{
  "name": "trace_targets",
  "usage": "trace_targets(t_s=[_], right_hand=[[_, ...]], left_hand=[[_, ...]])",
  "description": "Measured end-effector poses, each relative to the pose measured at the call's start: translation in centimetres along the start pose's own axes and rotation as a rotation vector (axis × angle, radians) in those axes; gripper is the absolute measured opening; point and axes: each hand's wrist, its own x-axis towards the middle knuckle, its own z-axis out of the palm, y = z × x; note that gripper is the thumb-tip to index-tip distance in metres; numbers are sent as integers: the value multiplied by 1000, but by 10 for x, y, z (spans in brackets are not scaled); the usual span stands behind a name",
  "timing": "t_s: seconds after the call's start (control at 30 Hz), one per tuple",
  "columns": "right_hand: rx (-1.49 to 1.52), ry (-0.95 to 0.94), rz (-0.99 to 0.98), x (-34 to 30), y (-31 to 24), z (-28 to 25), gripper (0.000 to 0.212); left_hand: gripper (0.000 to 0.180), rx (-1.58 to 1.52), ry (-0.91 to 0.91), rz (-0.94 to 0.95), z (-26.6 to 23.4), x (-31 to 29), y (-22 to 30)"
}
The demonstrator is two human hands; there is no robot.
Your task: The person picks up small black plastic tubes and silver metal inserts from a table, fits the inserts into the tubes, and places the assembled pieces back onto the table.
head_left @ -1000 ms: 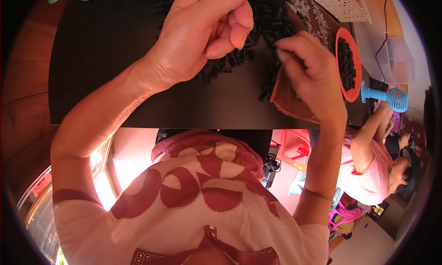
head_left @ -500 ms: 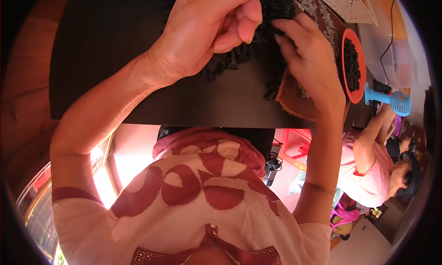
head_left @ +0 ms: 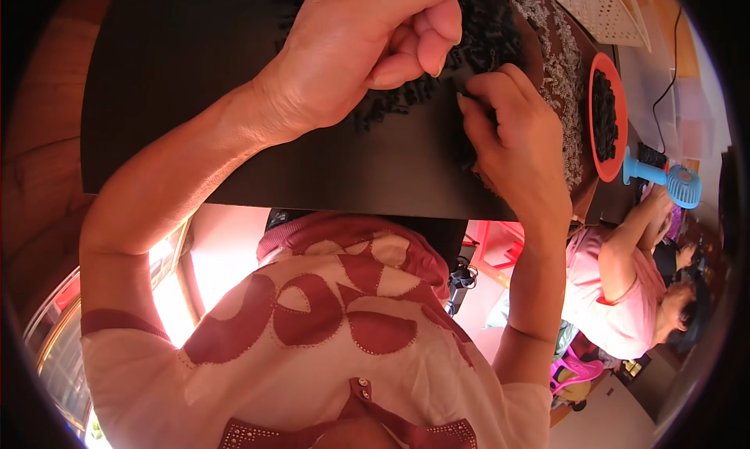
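Observation:
My left hand (head_left: pixel 363 47) is at the top edge, over a pile of small black pieces (head_left: pixel 398 105) on the dark table. Its fingers are curled closed, and the fingertips run partly out of view, so what they hold is hidden. To its right, my right hand (head_left: pixel 519 133) is low over the table, thumb and forefinger bent toward each other. I cannot make out anything in its fingers. Beyond the right hand, many tiny silvery pieces (head_left: pixel 566 82) lie spread on a brown sheet (head_left: pixel 533 47).
An orange-red bowl (head_left: pixel 623 129) of black pieces stands at the table's right side. Beside it are a blue handheld fan (head_left: pixel 681 186) and a cream perforated basket (head_left: pixel 601 16). A person in a pink top (head_left: pixel 617 293) sits to the right.
My right hand has drawn nearer to me, away from the black pile, and its fingers are more curled. More of the silvery pieces show now. My left hand stays curled, barely shifted.

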Motion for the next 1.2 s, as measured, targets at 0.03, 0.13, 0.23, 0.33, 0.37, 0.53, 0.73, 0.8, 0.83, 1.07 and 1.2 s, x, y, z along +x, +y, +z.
trace_targets(t_s=[0.03, 0.13, 0.23, 0.33, 0.37, 0.53, 0.73, 0.8, 0.83, 1.07, 1.2], right_hand=[[13, 19, -2, -1, 1, -1, 10], [127, 78, -8, -1, 1, -6, 10], [278, 210, -50, -8, -4, -11, 15], [330, 337, -123, -12, -10, -14, 20], [340, 365, -155, -12, -11, -13, 22], [396, 400, -153, -11, -11, -1, 24], [433, 395, -91, -6, -22, -3, 24], [424, 408, -114, -3, -22, -2, 24], [422, 413, -123, -3, -22, -1, 24], [734, 433, 23, -4, -26, -6, 19], [577, 459, -154, -4, -25, -5, 15]], left_hand=[[38, 0, -1, 0, 0, -1, 2], [35, 2, -119, -36, 0, -1, 5], [37, 272, -1, 38, 2, 0, -2], [29, 392, -171, -87, 7, -5, -1], [29, 410, -186, -109, 7, -7, -2], [27, 474, -256, -106, 13, -11, -2], [26, 470, -249, -150, 12, -10, 2], [27, 449, -246, -168, 13, -11, 2], [28, 451, -260, -144, 12, -10, 0], [29, 266, -290, -143, 13, -11, 1], [40, 341, -238, -187, 17, -13, -1]])
